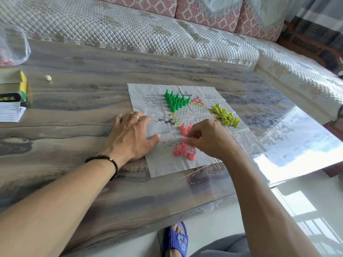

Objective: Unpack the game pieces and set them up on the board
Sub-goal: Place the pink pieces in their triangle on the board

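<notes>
The right hand [207, 140] pinches one pink pawn [185, 139] just above the paper board [167, 164] on the tabletop [74, 108]. The left hand [132, 135] lies flat, fingers spread, pressing the sheet's edge. A careless wrist could topple the standing pink pawns [184, 127] or scatter the lying heap [182, 151]. The held pawn seems tilted, though I cannot tell which way its tip points. The green pawns [176, 101] stand upright.
</notes>
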Available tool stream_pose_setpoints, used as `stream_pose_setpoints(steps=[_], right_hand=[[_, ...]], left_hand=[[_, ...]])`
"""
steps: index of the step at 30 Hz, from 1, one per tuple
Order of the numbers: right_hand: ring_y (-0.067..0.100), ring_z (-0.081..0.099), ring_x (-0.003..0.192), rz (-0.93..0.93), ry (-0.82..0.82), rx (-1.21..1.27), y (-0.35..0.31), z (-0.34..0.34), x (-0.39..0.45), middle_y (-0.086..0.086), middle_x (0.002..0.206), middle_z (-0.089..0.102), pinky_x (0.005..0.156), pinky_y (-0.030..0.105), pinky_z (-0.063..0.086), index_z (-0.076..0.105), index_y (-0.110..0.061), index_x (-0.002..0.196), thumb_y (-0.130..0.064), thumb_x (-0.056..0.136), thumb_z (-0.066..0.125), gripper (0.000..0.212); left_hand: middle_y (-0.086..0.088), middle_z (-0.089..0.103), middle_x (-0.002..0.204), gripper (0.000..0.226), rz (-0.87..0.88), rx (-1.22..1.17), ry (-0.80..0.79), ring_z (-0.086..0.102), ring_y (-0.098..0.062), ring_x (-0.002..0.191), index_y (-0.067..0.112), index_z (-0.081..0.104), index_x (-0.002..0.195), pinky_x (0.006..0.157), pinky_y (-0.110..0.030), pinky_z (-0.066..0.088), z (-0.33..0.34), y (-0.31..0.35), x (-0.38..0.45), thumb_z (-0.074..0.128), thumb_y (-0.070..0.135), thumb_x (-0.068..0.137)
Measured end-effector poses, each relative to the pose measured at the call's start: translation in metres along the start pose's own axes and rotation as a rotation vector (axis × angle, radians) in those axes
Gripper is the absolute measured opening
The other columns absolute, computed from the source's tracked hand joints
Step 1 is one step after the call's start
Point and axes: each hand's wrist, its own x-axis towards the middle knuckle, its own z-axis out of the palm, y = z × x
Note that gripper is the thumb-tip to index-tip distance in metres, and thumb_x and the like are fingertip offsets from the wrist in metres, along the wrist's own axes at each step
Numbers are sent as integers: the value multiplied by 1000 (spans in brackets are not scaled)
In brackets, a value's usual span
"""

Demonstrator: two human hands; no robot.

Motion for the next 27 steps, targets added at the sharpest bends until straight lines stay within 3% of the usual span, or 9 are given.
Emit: stream_pose_setpoints(steps=[5, 9, 14, 18, 23, 27], right_hand=[[15, 68, 65, 26, -104, -7, -2, -5, -1, -5, 66, 63, 56, 24, 54, 63, -17, 72, -4, 77, 67, 15], [3, 60, 57, 10, -145, -36, -1, -6, -3, -13, 66, 58, 46, 8, 45, 70, -16, 85, -2, 82, 63, 15], [9, 66, 50, 34, -75, 139, 7, -8, -5, -1, 67, 68, 51, 27, 56, 63, -13, 80, -16, 86, 68, 9], [6, 54, 49, 38, -34, 115, 8, -6, -6, -4, 64, 63, 47, 23, 45, 64, -15, 78, -23, 85, 69, 11], [13, 65, 58, 49, 21, 161, 10, -5, -4, 3, 69, 67, 55, 34, 57, 65, -13, 72, -10, 80, 71, 11], [7, 66, 52, 36, 0, 147, 11, -2, -4, 4, 68, 67, 52, 27, 56, 67, -9, 78, -8, 80, 73, 7]], left_hand=[[-4, 40, 145, 77, -5, -3, -3, 31, -21, 136, 24, 43, 138, 115, -46, 15, 0, 0, 0, 31, 67, 76], [-3, 41, 145, 76, -6, 4, 1, 32, -21, 135, 24, 44, 137, 114, -47, 17, 1, 1, 1, 31, 67, 76], [-3, 41, 144, 76, -4, 4, 2, 34, -22, 134, 24, 44, 137, 114, -46, 17, 1, 0, 0, 32, 68, 76], [-4, 42, 144, 76, 0, 4, 8, 35, -22, 133, 24, 44, 137, 113, -47, 18, 0, 0, 0, 32, 67, 76], [-4, 42, 144, 76, 3, 9, 7, 33, -21, 134, 23, 44, 137, 113, -47, 18, -1, 0, 0, 31, 67, 77], [-4, 41, 144, 75, -1, 4, 0, 34, -22, 133, 23, 44, 137, 113, -47, 18, 0, 1, 0, 32, 67, 77]])
